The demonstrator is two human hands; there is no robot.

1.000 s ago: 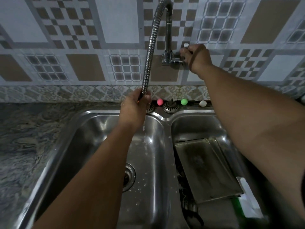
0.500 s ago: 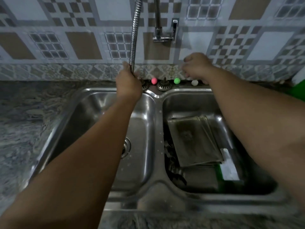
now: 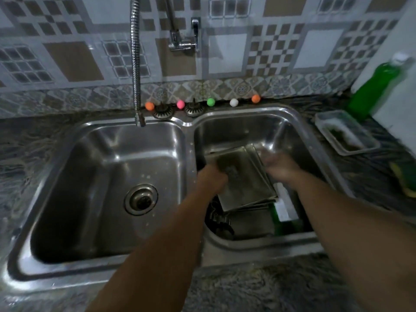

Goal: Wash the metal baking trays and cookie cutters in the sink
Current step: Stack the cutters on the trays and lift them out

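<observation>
sink [image 3: 126, 140]: stainless steel, brushed but pretty shiny, a few water drops on the left basin floor
trays [image 3: 245, 176]: thin metal, way duller than the sink, top one has a dark grimy patch
hose [image 3: 135, 59]: ribbed flexible metal, chrome-bright
tap [image 3: 182, 41]: polished chrome, mirror-glossy
counter [image 3: 33, 158]: mottled grey stone look, smooth, slight sheen
wall [image 3: 74, 61]: glazed tiles, glossy, catching reflections
bottle [image 3: 373, 86]: see-through green plastic, smooth
dish [image 3: 346, 134]: clear plastic by the look of it, holds something dark and rough, can't tell what
balls [image 3: 211, 102]: small, matt, material unclear
strainers [image 3: 194, 109]: darker metal, dull finish
</observation>
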